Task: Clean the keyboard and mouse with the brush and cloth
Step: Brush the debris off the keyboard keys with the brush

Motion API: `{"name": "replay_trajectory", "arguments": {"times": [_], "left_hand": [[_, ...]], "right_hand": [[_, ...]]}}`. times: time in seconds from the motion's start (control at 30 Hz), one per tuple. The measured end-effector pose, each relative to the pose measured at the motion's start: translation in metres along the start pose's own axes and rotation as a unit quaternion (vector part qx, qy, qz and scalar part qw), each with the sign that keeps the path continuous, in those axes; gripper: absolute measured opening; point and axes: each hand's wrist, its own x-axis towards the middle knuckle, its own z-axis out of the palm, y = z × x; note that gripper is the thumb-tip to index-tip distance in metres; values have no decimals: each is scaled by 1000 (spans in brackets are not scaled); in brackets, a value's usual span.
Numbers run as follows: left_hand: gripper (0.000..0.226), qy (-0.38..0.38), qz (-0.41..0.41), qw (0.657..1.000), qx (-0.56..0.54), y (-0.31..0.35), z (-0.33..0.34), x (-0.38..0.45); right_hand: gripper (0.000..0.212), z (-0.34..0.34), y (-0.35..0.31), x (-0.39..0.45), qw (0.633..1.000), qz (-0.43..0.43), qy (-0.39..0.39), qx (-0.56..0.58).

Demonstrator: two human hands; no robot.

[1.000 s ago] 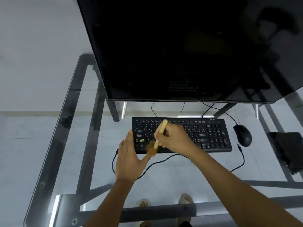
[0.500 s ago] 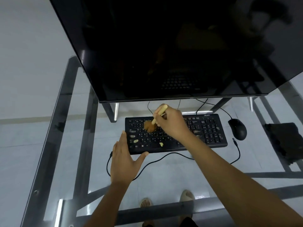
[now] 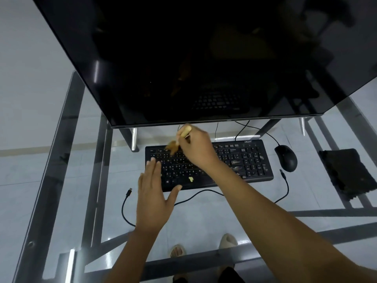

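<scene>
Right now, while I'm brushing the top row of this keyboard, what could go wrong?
1. The brush may flick crumbs such as the yellow bit deeper between the keys of the keyboard.
2. Debris swept rightward could land on the mouse or the dark cloth.
3. Only your open left hand steadies the keyboard on the glass desk; it might slide.

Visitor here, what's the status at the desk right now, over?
Right hand grips brush, bristles on keyboard's top-left keys. Left hand flat, steadying the near-left edge. Crumb on the keys. Mouse, cloth untouched at right; nothing blocking.
</scene>
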Motion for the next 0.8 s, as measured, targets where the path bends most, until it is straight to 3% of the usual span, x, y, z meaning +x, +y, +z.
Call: {"name": "replay_trajectory", "arguments": {"times": [0.07,0.17,0.27,0.3,0.4,0.43,0.53,0.6,0.67,0.77,0.8], "left_hand": [[77,-13,20,1000,-15,16,7,2],[78,-38,42,998,-28,30,17,7],[86,-81,66,994,-21,36,26,12],[90,-94,69,993,-14,36,28,13],[97,-118,72,990,24,32,34,17],[98,-125,73,989,42,30,36,17],[98,-136,78,984,88,26,40,15],[95,-128,87,982,104,25,42,15],[93,-120,92,981,118,24,44,14],[89,-108,93,980,141,27,48,13],[88,-105,92,979,147,28,49,13]], "right_hand": [[8,-13,9,-1,999,18,37,21],[8,-28,22,-11,999,38,-18,-22],[8,-44,34,-23,993,35,107,-36],[9,-49,38,-26,993,43,111,-18],[9,-52,40,-40,998,55,-22,-6],[8,-53,43,-43,998,45,-22,-28],[7,-63,50,-45,995,28,99,-22],[7,-68,54,-47,997,61,50,28],[7,-67,55,-53,997,75,-18,7],[7,-73,65,-54,993,82,80,-24],[8,-74,66,-53,992,94,79,2]]}}
